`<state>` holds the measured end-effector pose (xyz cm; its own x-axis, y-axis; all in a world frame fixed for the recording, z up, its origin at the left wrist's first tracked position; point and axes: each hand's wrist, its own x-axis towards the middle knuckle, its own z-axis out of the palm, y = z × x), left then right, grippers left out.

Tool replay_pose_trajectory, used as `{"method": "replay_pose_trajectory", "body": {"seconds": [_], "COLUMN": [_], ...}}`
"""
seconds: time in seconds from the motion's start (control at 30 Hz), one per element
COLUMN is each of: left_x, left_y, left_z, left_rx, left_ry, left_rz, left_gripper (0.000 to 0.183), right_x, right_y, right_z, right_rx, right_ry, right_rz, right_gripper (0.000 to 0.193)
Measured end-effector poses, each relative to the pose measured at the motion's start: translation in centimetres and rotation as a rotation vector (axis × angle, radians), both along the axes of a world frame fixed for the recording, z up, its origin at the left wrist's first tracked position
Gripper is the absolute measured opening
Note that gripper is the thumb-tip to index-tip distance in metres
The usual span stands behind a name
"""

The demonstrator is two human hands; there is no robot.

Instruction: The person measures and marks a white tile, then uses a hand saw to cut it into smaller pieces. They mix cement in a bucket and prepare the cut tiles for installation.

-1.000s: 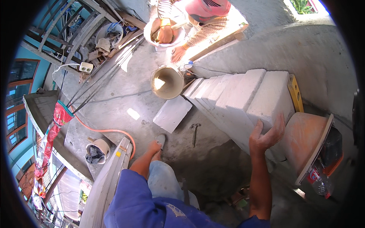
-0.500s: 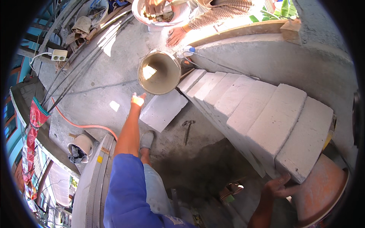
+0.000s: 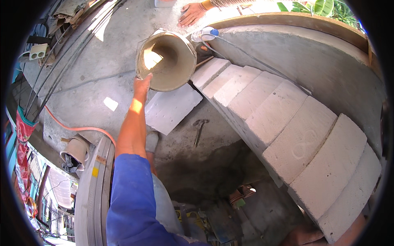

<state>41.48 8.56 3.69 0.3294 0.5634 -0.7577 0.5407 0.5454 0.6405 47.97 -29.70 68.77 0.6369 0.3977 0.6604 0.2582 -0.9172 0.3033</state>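
Observation:
A mortar-coated bucket (image 3: pixel 176 67) leans toward me with its mouth facing my way; a grey film lines its inside and a sun patch falls in it. At its near left rim is my left hand (image 3: pixel 142 85), fingers closed on the edge. Just below the bucket a pale block (image 3: pixel 174 108) lies on the concrete floor. My right hand (image 3: pixel 305 236) is low at the right edge of the picture, dim and partly cut off, beneath the end of the block row; its fingers are not clear. Beside it, a reddish surface (image 3: pixel 355 229) shows partly behind the blocks.
A row of light blocks (image 3: pixel 279 106) runs along the right, by a curved low wall (image 3: pixel 295 53). A hammer (image 3: pixel 199 131) lies on the floor. A clear bottle (image 3: pixel 203 34) stands near another person's hand (image 3: pixel 192 14). At left are an orange hose (image 3: pixel 82 128) and a small bucket (image 3: pixel 76 151).
My left hand has reached forward from just short of the bucket and now grips its rim. The view has shifted, and my right hand with the reddish bucket has slid toward the lower edge.

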Motion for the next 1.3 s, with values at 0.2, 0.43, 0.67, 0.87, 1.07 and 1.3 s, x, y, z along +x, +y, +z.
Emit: {"method": "replay_pose_trajectory", "body": {"seconds": [0.2, 0.43, 0.67, 0.87, 1.07, 1.3], "left_x": [0.3, -2.1, -9.2, -14.9, -23.2, -29.6], "left_y": [-0.7, -0.9, -1.6, -5.4, -12.8, -24.4], "left_z": [-2.5, 1.5, 8.8, 16.1, 22.2, 34.0], "left_rx": [0.055, -0.126, -0.272, -0.299, -0.083, 0.016], "left_ry": [0.107, -0.101, -0.205, -0.104, 0.025, 0.012], "left_rz": [0.078, 0.246, 0.315, 0.271, -0.059, -0.785], "left_gripper": [0.055, 0.054, 0.051, 0.048, 0.041, 0.037], "right_x": [0.4, 0.2, -0.6, 1.8, 1.7, -18.7], "right_y": [-0.2, -1.0, -1.2, 5.1, 7.6, -3.5], "right_z": [-0.5, 0.6, 2.0, -0.2, 0.5, -6.8], "right_rx": [0.003, -0.003, -0.364, 0.139, 0.042, 0.434], "right_ry": [0.012, 0.018, 0.046, 0.196, 0.092, 0.746], "right_rz": [0.008, -0.005, 0.029, 0.153, 0.220, 0.108], "right_gripper": [0.058, 0.056, 0.056, 0.068, 0.065, 0.066]}}
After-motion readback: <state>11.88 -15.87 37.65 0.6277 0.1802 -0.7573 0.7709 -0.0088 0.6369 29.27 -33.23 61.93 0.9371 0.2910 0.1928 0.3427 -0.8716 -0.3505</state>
